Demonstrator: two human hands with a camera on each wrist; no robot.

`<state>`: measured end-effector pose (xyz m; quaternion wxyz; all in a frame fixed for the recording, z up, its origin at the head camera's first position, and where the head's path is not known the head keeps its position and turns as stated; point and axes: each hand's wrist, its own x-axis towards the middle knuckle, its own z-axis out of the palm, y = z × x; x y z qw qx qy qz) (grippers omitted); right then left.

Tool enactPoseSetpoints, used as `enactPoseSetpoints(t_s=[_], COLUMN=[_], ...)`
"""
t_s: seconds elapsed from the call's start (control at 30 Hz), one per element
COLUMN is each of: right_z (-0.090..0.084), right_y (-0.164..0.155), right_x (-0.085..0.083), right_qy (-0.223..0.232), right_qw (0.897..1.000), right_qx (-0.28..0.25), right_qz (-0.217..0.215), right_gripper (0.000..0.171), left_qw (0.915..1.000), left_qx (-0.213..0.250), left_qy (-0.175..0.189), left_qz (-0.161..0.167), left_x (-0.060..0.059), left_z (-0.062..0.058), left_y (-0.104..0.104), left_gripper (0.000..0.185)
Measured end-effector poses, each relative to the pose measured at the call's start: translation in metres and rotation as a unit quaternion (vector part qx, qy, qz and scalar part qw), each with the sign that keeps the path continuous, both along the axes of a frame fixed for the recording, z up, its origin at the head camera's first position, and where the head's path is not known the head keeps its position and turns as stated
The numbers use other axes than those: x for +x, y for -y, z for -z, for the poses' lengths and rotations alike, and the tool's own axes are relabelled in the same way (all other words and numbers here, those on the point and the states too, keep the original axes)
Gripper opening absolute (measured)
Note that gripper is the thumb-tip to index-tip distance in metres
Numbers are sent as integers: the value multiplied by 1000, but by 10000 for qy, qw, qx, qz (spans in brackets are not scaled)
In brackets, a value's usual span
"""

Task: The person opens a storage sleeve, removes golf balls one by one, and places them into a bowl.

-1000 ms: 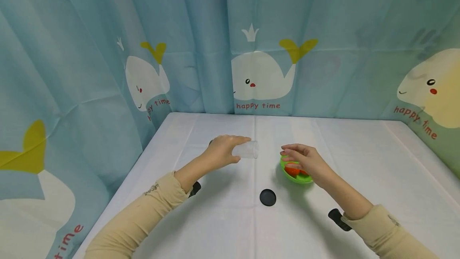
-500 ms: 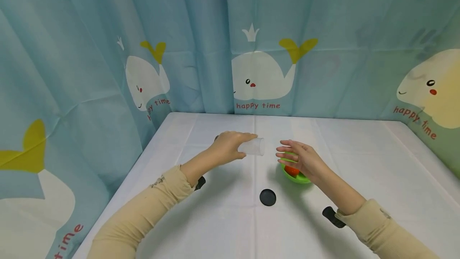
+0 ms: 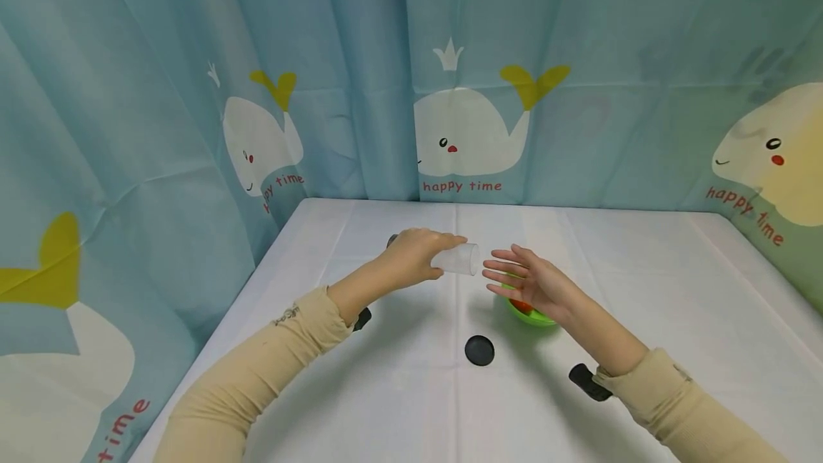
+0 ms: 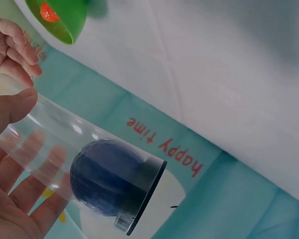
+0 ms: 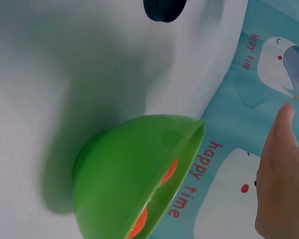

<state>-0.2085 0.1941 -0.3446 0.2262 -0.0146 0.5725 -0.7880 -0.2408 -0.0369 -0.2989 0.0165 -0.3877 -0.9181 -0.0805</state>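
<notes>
My left hand (image 3: 411, 261) grips a clear cylindrical container (image 3: 455, 259) above the table, lying nearly sideways with its mouth pointing right. In the left wrist view, a dark blue ball (image 4: 105, 174) sits inside against the black cap (image 4: 148, 194) at the far end. Just right of the mouth, my right hand (image 3: 539, 281) is held up with fingers extended and slightly spread, touching nothing. Below and partly behind it stands a green bowl (image 3: 535, 319) with orange-red pieces (image 5: 138, 223) in it; how many is hidden.
A round black lid (image 3: 479, 350) lies flat on the white-covered table (image 3: 411, 391), in front of the bowl and to its left. A blue curtain (image 3: 373, 91) with whale prints hangs along the back and sides.
My left hand has carried the container slightly right and up. My right hand has shifted left toward its mouth, and its fingers have straightened and spread. Bowl and lid stay put.
</notes>
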Motion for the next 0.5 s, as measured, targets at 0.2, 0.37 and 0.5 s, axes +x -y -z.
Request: enactPoseSetpoints(t_s=[0.2,0.37,0.5], right_z=[-2,-3,-3], right_y=[3,6,8], right_x=[1,-1,-2], right_qy=[300,460,570], right_qw=[9986,9964,9941], right_qx=[-424,-708,-919], right_qz=[-95,-113,-125], right_gripper=[67,66,64], left_qw=[9995,9984,9972], left_qx=[-316,-547,-707], left_qy=[5,-134,-231], left_qz=[19,43,96], left_x=[-2,-4,-3], left_z=[-5,-11,-14], left_y=[-4,-6,-9], left_gripper=[59,58,58])
